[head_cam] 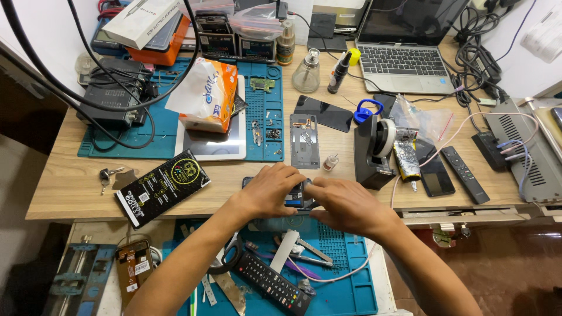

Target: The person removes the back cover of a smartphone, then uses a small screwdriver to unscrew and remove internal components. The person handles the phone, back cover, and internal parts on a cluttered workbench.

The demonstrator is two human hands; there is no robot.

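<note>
Both my hands meet over a small dark phone (297,194) lying at the near edge of the wooden table (64,181). My left hand (270,190) covers its left part, fingers curled down onto it. My right hand (348,205) presses on its right end with fingers together. Most of the phone is hidden under the hands. A grey phone frame (305,141) lies just beyond, with a small white bottle (331,162) next to it.
A black tape dispenser (373,151) stands right of the hands. A black flat package (162,186) lies to the left. A tablet (212,145) with a tissue pack (204,95) sits on a blue mat (266,111). A laptop (401,58) is at the back. A remote (269,282) lies on the lower shelf.
</note>
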